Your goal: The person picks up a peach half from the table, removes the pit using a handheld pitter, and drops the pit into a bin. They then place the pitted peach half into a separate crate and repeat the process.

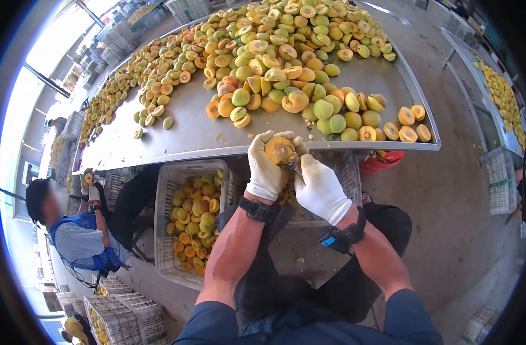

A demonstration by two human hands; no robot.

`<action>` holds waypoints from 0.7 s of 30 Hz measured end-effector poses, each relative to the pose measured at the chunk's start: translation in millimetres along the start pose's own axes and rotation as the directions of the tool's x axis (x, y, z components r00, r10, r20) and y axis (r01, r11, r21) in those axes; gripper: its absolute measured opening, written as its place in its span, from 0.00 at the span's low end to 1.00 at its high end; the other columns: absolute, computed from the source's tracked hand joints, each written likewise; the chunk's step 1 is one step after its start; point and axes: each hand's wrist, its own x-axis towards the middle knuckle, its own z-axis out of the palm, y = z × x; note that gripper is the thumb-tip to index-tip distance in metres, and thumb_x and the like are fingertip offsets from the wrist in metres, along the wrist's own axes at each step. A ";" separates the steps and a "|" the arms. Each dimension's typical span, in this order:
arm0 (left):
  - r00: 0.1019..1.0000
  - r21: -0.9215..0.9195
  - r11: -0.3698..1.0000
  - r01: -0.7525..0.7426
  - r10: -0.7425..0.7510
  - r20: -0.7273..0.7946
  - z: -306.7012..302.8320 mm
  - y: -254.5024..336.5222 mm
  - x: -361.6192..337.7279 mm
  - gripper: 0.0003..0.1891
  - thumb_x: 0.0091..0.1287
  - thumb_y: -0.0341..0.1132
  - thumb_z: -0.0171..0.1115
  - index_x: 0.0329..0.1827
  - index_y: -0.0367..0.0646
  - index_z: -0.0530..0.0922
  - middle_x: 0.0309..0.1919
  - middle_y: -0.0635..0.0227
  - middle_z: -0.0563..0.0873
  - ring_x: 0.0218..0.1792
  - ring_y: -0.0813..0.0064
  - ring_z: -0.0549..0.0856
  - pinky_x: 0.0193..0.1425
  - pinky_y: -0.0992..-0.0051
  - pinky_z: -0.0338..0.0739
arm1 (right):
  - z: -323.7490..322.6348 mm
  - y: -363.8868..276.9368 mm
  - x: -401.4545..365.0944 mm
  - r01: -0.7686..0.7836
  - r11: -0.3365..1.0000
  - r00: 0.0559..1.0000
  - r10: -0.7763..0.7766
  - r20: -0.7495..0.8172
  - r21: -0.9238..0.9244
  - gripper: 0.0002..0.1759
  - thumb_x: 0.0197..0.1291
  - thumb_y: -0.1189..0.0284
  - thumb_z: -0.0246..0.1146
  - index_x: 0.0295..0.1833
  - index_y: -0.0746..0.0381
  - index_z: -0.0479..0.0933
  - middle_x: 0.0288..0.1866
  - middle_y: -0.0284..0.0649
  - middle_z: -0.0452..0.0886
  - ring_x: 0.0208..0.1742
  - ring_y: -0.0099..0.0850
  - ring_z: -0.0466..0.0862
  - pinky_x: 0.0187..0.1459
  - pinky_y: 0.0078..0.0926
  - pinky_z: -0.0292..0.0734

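Note:
My left hand [265,169], in a white glove, is closed around a halved yellow peach [279,149] with its cut face up. My right hand [321,190], gloved too, grips a small metal tool [292,166] whose tip meets the peach at the pit. The tool's exact kind is hard to make out, as the fingers cover its handle. Both hands are just in front of the near edge of a metal table [188,129]. A large heap of peaches [263,52], many of them halved, lies on that table.
Left of my knees stands a plastic crate [159,230] filled with peach halves. Another crate [350,178] sits under my hands, partly hidden. A co-worker [84,230] in a blue vest sits at the left. A red container [382,161] is below the table's right end.

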 end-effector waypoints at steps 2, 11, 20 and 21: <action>1.000 -0.001 1.000 -0.023 0.023 -0.008 -1.4 -6.5 2.1 0.21 0.68 0.47 0.49 0.45 0.34 0.76 0.38 0.54 0.82 0.41 0.54 0.81 0.53 0.57 0.79 | 1.5 0.7 0.9 -0.011 0.999 1.000 0.011 -0.013 0.043 0.12 0.59 0.76 0.62 0.46 0.70 0.72 0.35 0.59 0.81 0.38 0.59 0.83 0.38 0.50 0.79; 0.976 0.217 0.951 -0.219 0.212 0.057 3.9 -15.2 -4.1 0.19 0.67 0.42 0.48 0.44 0.32 0.77 0.37 0.52 0.82 0.43 0.52 0.82 0.59 0.52 0.78 | 2.1 -1.5 2.6 -0.070 0.992 0.998 0.069 0.010 0.110 0.11 0.59 0.78 0.62 0.45 0.71 0.71 0.32 0.60 0.81 0.38 0.61 0.81 0.37 0.52 0.77; 0.969 0.141 0.959 -0.247 0.246 0.030 9.6 -17.0 -6.8 0.18 0.68 0.41 0.47 0.42 0.32 0.78 0.36 0.52 0.82 0.42 0.55 0.82 0.61 0.52 0.78 | 5.6 -0.9 1.3 -0.060 0.990 0.998 0.060 0.002 0.124 0.11 0.59 0.78 0.60 0.45 0.71 0.70 0.33 0.61 0.81 0.38 0.62 0.81 0.38 0.53 0.77; 0.965 0.141 0.954 -0.264 0.260 0.046 10.9 -17.0 -6.9 0.18 0.68 0.41 0.47 0.42 0.32 0.78 0.36 0.53 0.82 0.41 0.55 0.82 0.61 0.53 0.78 | 6.4 -0.4 1.6 -0.075 0.989 0.997 0.074 0.013 0.128 0.10 0.60 0.77 0.58 0.45 0.71 0.70 0.33 0.62 0.81 0.38 0.62 0.82 0.39 0.55 0.78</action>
